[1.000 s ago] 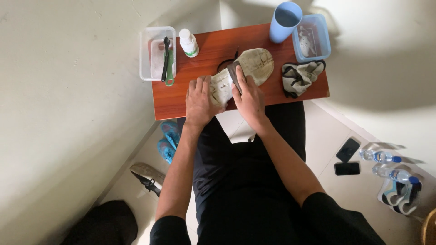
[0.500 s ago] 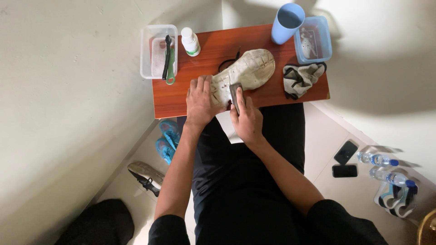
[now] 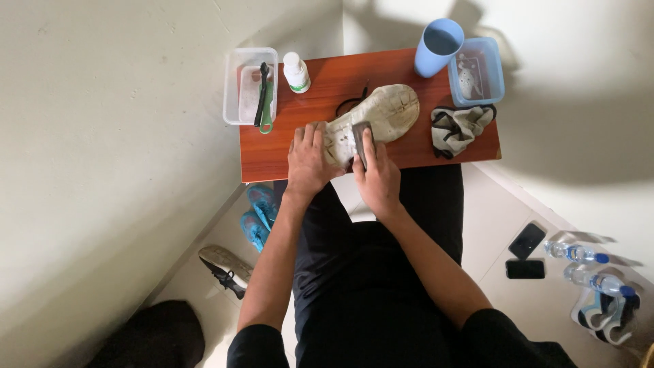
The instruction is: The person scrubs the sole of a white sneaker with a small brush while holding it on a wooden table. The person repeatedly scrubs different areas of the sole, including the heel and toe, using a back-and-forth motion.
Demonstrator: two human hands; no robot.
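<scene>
Since the earlier frame the right hand (image 3: 377, 178) has slid its dark brush (image 3: 360, 142) a little nearer along the sole, and the shoe (image 3: 373, 120) has barely shifted. The shoe lies sole-up at the middle of the reddish wooden table (image 3: 320, 88), its pale rubber tread grimy and ridged, toe pointing far right. The left hand (image 3: 310, 160) presses flat on the heel end, fingers spread, pinning it down rather than closing around it. The right hand is closed on the small oblong brush, held against the sole. A black lace (image 3: 349, 103) curls just beyond the shoe. At the far left sits a clear plastic tub (image 3: 235, 102) holding a green-handled toothbrush (image 3: 264, 102), beside a small white bottle (image 3: 296, 71). Far right stand a blue cup (image 3: 437, 46) and a blue-tinted tub (image 3: 492, 75), with a crumpled grey cloth (image 3: 458, 126) nearer.
</scene>
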